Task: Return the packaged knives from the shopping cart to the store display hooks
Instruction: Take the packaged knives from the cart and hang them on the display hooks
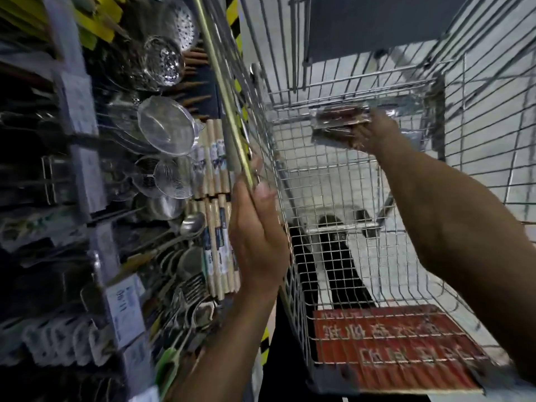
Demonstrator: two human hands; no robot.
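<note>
I look down into a wire shopping cart (333, 216). My right hand (374, 134) reaches to the cart's far end and grips a clear-packaged knife (339, 118) with a dark handle, held just above the cart floor. A second clear package (406, 111) seems to lie behind the hand, blurred. My left hand (255, 224) holds the cart's left rim (229, 108), thumb over the top rail. The store display (95, 198) with hooks stands to the left of the cart.
The display on the left carries metal strainers (166, 126), ladles, wooden rolling pins (216, 216) and white price tags. A red sign panel (388, 346) is at the cart's near end. Grey floor and my dark shoes show through the mesh.
</note>
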